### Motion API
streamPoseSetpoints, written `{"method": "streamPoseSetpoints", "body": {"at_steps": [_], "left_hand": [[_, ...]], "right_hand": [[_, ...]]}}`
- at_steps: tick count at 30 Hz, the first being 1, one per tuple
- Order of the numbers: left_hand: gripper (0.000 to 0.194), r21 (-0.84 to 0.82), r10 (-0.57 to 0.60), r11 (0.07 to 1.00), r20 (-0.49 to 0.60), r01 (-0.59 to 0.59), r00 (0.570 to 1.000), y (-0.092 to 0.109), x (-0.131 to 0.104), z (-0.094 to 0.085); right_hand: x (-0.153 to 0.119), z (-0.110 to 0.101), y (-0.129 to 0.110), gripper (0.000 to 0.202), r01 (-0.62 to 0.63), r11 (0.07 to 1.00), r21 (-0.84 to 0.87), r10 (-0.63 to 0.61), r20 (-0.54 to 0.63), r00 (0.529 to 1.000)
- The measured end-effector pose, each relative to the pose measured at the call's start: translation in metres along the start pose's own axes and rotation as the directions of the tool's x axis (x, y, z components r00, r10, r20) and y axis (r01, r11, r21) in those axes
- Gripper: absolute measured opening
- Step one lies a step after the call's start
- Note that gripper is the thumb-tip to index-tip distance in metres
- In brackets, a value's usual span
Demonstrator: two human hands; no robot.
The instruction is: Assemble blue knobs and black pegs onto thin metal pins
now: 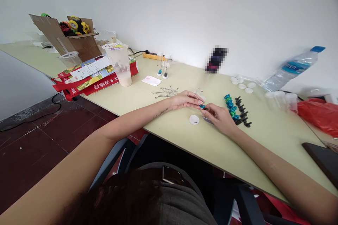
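Above the table, my left hand (pixel 185 100) pinches a small metallic-blue and black piece (pixel 202 107), and a thin pale rod (pixel 194 94) rises near its fingertips. From the other side, the closed fingers of my right hand (pixel 219 116) meet the same piece. A flat dark object (pixel 208 121) shows partly beneath the right hand. Just in front lies a white round cap (pixel 194 120) with tiny dark bits in it. Right of my hands run a row of blue and green metallic pieces (pixel 231 107) and a row of black pieces (pixel 242 111).
Thin metal rods with coloured tips (pixel 166 92) lie left. Behind stand two clear tubes (pixel 166 66) and a plastic drink cup (pixel 120 65). A red bag (pixel 100 82) and a cardboard box (pixel 81 45) are farther left. White caps (pixel 245 86) and a water bottle (pixel 293 68) sit right.
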State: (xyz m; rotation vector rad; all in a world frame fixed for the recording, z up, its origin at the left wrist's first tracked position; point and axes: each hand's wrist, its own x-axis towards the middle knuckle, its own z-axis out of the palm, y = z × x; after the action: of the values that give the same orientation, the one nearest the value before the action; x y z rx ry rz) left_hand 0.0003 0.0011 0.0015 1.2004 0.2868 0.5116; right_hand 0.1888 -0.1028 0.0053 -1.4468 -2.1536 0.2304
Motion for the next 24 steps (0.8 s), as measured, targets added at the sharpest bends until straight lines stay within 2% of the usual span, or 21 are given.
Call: {"method": "streamPoseSetpoints", "body": {"at_steps": [24], "left_hand": [[0.025,-0.015,-0.005,1.000,0.000,0.005,1.000,-0.0021,0.0007,-0.0024]], "right_hand": [[-0.0004,0.0013,0.0036,0.018,0.006,1.000,-0.012,-0.006,-0.040,0.999]]}}
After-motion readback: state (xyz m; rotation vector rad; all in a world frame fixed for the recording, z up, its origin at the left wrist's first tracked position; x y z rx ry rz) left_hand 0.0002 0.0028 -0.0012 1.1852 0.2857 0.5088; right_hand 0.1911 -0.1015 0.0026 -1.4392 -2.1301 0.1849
